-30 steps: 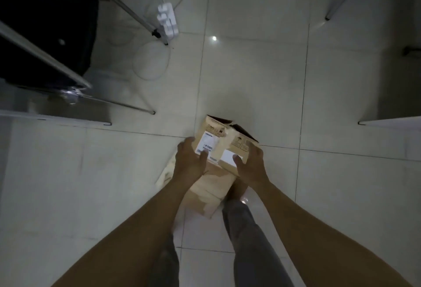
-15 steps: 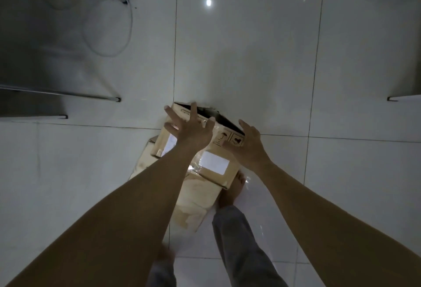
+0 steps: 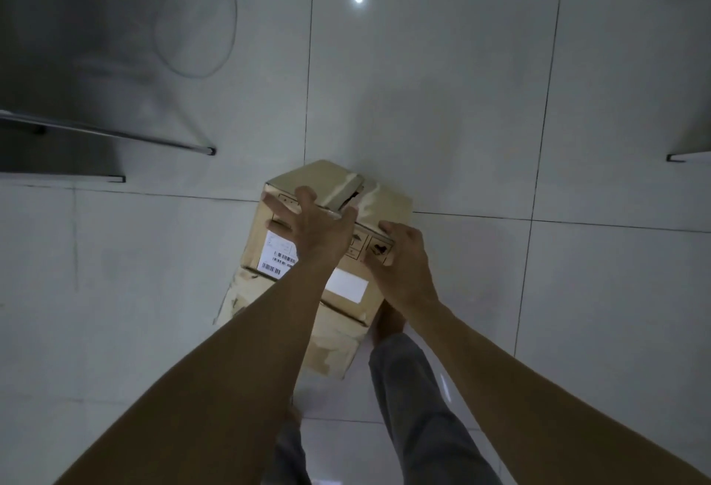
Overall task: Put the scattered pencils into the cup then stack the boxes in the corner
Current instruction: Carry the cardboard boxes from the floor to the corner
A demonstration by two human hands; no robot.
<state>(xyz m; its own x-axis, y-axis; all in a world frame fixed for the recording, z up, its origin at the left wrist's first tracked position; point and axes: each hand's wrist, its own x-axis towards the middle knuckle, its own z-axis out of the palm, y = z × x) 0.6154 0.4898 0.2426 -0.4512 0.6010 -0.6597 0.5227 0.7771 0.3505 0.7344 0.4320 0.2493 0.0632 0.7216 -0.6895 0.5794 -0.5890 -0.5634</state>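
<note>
Two brown cardboard boxes stand stacked on the tiled floor in front of me. The upper box [image 3: 338, 192] bears white labels and a torn taped top. It sits on a larger lower box [image 3: 331, 346] with scuffed sides. My left hand [image 3: 311, 227] lies spread over the upper box's top edge, fingers straight. My right hand [image 3: 400, 257] holds the upper box's near right corner, fingers curled over the edge. No pencils or cup are in view.
Metal furniture legs [image 3: 115, 136] reach in from the left, with a looped white cable [image 3: 196, 30] on the floor behind them. Another furniture foot [image 3: 681, 156] shows at the right edge. My bare foot [image 3: 388, 325] and trouser leg stand beside the lower box.
The flaps of the upper box, open a second ago, now lie shut. My left hand has opened flat over the top. My right hand has shifted onto the right corner.
</note>
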